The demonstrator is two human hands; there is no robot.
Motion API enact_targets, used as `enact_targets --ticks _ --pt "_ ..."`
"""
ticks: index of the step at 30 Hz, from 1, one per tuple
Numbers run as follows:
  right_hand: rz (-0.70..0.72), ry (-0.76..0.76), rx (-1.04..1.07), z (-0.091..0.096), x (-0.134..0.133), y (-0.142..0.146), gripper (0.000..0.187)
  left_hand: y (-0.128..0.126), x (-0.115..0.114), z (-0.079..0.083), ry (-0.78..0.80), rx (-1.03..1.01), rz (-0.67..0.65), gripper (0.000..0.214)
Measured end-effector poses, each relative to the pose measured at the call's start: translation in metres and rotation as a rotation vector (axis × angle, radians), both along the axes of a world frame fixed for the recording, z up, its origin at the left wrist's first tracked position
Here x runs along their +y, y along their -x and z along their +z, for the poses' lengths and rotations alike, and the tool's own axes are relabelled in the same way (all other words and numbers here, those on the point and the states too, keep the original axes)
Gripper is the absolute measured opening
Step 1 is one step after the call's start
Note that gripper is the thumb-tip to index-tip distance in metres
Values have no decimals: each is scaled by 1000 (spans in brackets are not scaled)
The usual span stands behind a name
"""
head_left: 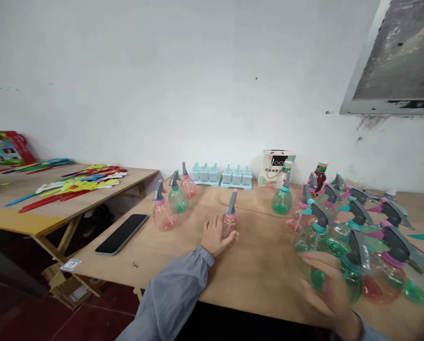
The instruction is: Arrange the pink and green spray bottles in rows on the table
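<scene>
My left hand (215,235) is closed around the clear pink body of a small spray bottle (231,222) with a grey trigger head, standing upright on the wooden table. Blurred by motion, my right hand (327,289) hovers at the front right, its fingers curved and apart from the thumb. Just behind it are a green spray bottle (311,237) and another green spray bottle (352,272); whether it touches either is unclear. A pink spray bottle (389,272) stands farther right. Left of my left hand are a pink spray bottle (164,215) and a green spray bottle (178,199).
A phone (121,234) lies near the left edge of the table (254,274). Pale blue popsicle molds (207,175) and a paper bag (274,168) stand along the wall. A lone green spray bottle (282,200) stands before the bag. Colourful flat pieces cover the left table (52,218).
</scene>
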State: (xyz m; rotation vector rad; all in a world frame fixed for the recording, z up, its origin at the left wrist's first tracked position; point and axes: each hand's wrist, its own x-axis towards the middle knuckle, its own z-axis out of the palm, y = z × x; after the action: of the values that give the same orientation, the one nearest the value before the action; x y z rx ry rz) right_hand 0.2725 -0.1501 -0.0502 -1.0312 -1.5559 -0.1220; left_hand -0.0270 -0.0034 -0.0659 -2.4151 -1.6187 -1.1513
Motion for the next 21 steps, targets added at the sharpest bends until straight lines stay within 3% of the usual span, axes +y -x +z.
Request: enact_targets --ticks 3,6,9,12,15,17,19,21 --pt "126 145 -9 17 52 66 61 -14 -22 -12 -163 -10 -28 56" --pt "302 359 76 26 97 106 82 -23 -43 -26 -322 -83 -72 64" --pt "550 539 171 18 117 112 76 -18 -50 -34 -374 -207 -194 77" --pt "675 548 325 8 120 102 66 12 -39 -25 -357 -353 -226 63" --pt "636 527 480 7 123 93 53 67 -15 0 -496 -484 -14 48" --pt "681 577 607 10 125 91 53 108 4 19 -627 -612 276 56" --pt "812 636 740 12 125 92 58 143 23 33 -576 -648 487 72" --pt "923 664 833 13 123 94 63 166 41 39 -383 -596 579 80"
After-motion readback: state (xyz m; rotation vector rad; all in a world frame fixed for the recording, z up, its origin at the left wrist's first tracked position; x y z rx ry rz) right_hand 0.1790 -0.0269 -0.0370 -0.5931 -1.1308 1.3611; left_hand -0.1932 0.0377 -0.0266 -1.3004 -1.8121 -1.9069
